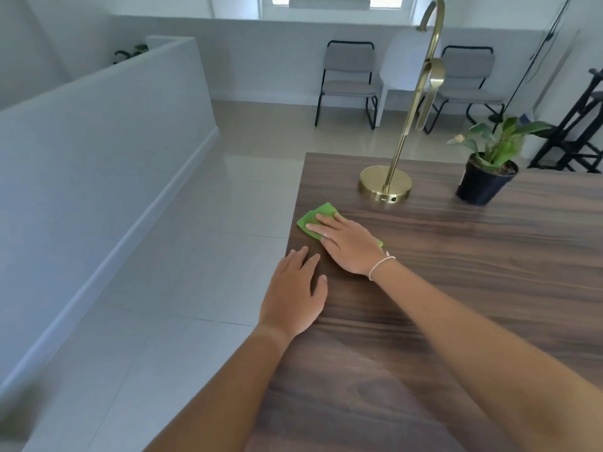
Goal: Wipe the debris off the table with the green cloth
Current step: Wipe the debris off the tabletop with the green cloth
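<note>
The bench [456,288], a dark wood-grain top, filled the lower right of the view, its left edge running beside a pale tiled floor [202,223]. A low white wall [98,125] bordered the floor on the left, and two grey chairs [349,79] stood against the far wall.

On the far part of the bench stood a brass lamp [385,187], its round base flat on the wood and its thin stem arching up out of frame. Just to its right sat a potted plant [483,177] in a black pot, apart from the lamp.

The right hand [349,244] lay flat, fingers spread and extended, pressing down on the cloth [318,216] near the bench's left edge; it was not gripping the fabric but resting palm-down on it. The left hand [295,295] lay released and flat on the bare wood just beside the right hand, nearer the camera, its fingers at the bench edge and holding nothing.

The green cloth was folded, most of it showing beyond the right fingertips, with a small bit peeking out near the wrist. A thin white bracelet [380,265] circled the right wrist.

No debris could be made out on the wood.
</note>
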{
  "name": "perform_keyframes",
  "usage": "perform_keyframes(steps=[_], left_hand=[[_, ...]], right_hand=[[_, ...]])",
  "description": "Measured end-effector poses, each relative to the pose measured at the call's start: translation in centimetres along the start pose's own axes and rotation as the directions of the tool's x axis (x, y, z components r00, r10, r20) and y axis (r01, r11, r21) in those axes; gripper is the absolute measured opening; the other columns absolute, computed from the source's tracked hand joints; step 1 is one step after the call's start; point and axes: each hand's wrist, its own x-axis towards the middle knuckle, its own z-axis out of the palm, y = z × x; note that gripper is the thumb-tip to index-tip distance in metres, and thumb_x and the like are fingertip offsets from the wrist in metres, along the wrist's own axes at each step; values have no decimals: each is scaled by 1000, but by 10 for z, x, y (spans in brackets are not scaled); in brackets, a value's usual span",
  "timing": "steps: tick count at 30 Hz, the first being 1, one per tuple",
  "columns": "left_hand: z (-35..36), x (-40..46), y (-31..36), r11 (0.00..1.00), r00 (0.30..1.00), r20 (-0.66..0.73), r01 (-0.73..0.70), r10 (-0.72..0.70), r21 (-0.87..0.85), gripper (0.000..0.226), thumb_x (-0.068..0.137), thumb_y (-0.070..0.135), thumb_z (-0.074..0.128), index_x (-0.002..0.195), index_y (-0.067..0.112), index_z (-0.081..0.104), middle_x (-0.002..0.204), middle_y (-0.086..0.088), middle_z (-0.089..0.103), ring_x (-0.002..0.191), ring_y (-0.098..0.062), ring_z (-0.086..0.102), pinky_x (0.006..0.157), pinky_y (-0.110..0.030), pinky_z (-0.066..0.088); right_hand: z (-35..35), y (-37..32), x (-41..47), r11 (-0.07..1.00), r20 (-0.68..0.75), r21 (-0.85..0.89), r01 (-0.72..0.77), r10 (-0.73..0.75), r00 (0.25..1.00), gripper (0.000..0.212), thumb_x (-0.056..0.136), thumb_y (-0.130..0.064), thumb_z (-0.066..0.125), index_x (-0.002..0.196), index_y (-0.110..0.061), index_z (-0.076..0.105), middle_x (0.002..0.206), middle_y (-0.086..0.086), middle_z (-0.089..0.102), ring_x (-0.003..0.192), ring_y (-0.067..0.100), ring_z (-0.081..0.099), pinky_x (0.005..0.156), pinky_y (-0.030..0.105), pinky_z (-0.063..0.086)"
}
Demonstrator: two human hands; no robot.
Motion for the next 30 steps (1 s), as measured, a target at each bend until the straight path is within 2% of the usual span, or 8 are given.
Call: perform_keyframes(steps=[2,7,14,18,20,25,27,30], left_hand=[[-4,-5,-5,994,998,-45,46,-50,-96,46,96,30,36,141,18,35,154,-2,27,143,-16,19,115,-26,14],[-12,-33,-23,982,991,-23,129,-133,-135,45,97,29,36,140,18,36,153,-1,28,141,-15,22,113,-27,18],[-16,-82,-18,924,969,-62,207,-238,-320,41,98,22,35,137,12,40,147,-6,40,137,-18,33,112,-25,19],[-18,-117,-4,912,960,-80,226,-267,-342,41,97,21,35,137,12,41,145,-6,43,134,-19,37,105,-19,19],[-19,-133,2,933,965,-63,226,-253,-281,43,97,23,35,139,12,39,147,-6,40,135,-20,35,109,-24,20],[-13,-161,11,964,967,-29,247,-251,-101,48,97,27,32,143,13,30,152,-5,32,137,-22,32,112,-34,23],[-11,-168,13,961,963,-27,267,-270,-74,49,98,27,31,144,13,27,153,-6,29,138,-23,31,113,-36,24],[-9,-177,16,955,957,-27,285,-288,-80,48,98,25,29,144,13,25,154,-5,28,138,-22,29,115,-34,22]], right_hand=[[-3,2,-2,999,25,46,21,-23,999,44,101,-29,22,143,-36,28,158,-7,17,147,19,8,119,37,12],[-1,-5,-4,996,15,25,-86,86,996,46,99,-29,18,143,-40,25,159,-8,14,147,18,5,119,42,10],[17,-55,-123,980,9,24,196,-196,980,48,95,-38,15,141,-41,30,156,-12,21,147,18,11,118,35,12],[15,-42,-196,957,31,81,277,-280,959,50,94,-41,15,140,-41,34,154,-16,22,145,10,10,118,31,10],[7,-10,-220,971,-1,79,225,-226,974,45,97,-35,24,140,-38,35,154,-13,24,145,11,12,118,30,11],[-6,34,-233,979,-6,47,-197,197,980,44,100,-29,23,142,-40,27,158,-9,15,147,18,8,119,38,11],[1,5,-232,980,-21,43,-197,198,980,45,99,-30,22,143,-41,26,159,-9,14,147,20,8,118,40,12],[22,-48,-261,1000,-47,26,6,-4,999,50,94,-36,14,142,-40,28,157,-11,20,146,19,12,116,35,13]])
